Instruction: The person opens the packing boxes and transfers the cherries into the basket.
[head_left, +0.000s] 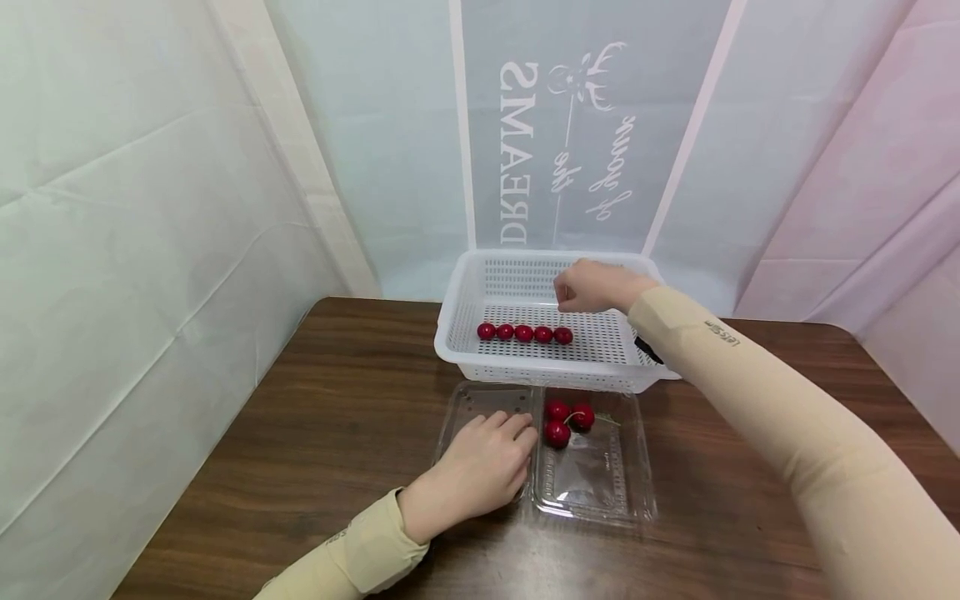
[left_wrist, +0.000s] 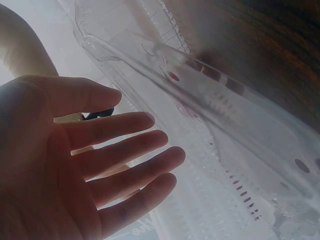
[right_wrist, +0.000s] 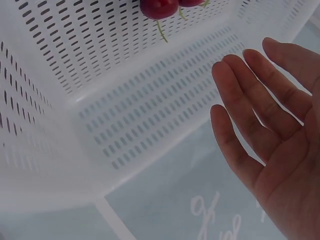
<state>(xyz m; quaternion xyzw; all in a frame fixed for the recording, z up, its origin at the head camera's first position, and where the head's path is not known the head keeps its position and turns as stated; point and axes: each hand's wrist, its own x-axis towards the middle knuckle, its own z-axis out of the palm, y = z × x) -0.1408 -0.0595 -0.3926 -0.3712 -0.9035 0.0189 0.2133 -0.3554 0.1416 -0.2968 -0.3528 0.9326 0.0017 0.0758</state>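
Note:
A row of several red cherries (head_left: 524, 333) lies across the floor of a white perforated basket (head_left: 446, 333). Over the basket, just behind the row's right end, is my right hand (head_left: 596, 285). In the right wrist view its fingers are loosely bent and hold nothing, apart from the nearest cherry (right_wrist: 159, 7) and its green stem. Three more cherries (head_left: 557, 433) with stems sit in the right half of a clear plastic clamshell box (head_left: 637, 492). My left hand (head_left: 480, 471) is over the box's left half, the lid (head_left: 480, 400); the left wrist view shows its fingers relaxed and spread beside the clear plastic (left_wrist: 235, 125).
The basket stands at the back of a dark wooden table (head_left: 352, 400), directly behind the clamshell box. A pale printed curtain (head_left: 405, 167) hangs right behind the basket. White cloth (head_left: 150, 250) closes off the left side, with more cloth at the right.

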